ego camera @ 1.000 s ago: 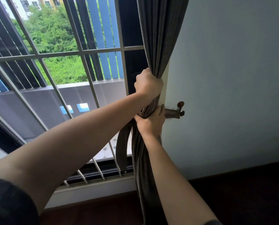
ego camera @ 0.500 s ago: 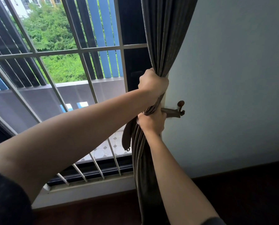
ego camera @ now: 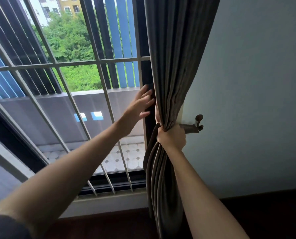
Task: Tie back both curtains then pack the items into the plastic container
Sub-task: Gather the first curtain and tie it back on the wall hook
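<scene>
Fingers (ego camera: 144,95) of my left hand (ego camera: 140,105) are spreading loose, gripping nothing, just beside the curtain (ego camera: 174,66); my right hand (ego camera: 172,138) is clenching the gathered grey folds against the wall hook (ego camera: 193,125) at the window's right edge. Tie-back step is underway, I'm guessing; next I'm needing the dark strap (ego camera: 151,144) looped onto that hook. Fabric is bunching tight at my fist, hanging pleated below. Container isn't showing.
</scene>
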